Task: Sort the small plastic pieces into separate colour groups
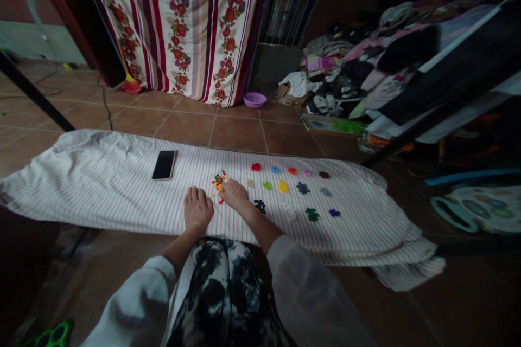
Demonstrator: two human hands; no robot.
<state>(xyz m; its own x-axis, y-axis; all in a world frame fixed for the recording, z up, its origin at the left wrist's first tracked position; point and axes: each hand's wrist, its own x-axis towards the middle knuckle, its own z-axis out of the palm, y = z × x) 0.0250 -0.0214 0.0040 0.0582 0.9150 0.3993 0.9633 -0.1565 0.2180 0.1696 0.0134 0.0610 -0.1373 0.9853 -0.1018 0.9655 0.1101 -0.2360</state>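
My left hand [198,208] lies flat on the striped cloth [122,190], its fingers stretched away from me and holding nothing. Just right of it, my right hand [235,194] is bent down with fingertips pressed together at the edge of a mixed pile of small coloured pieces [220,179]. Whatever is between those fingertips is hidden. Single-colour clusters lie in rows to the right, among them red [256,166], light green [266,185], yellow [283,186], dark grey [303,188], dark green [312,214] and purple [334,212]. A black cluster [260,206] is partly behind my right wrist.
A phone [164,165] with a dark screen rests left of the pile. Beyond the cloth, a purple basin [254,100] stands on the tiled floor by a floral curtain [179,27]. Heaped clothes [366,59] fill the back right.
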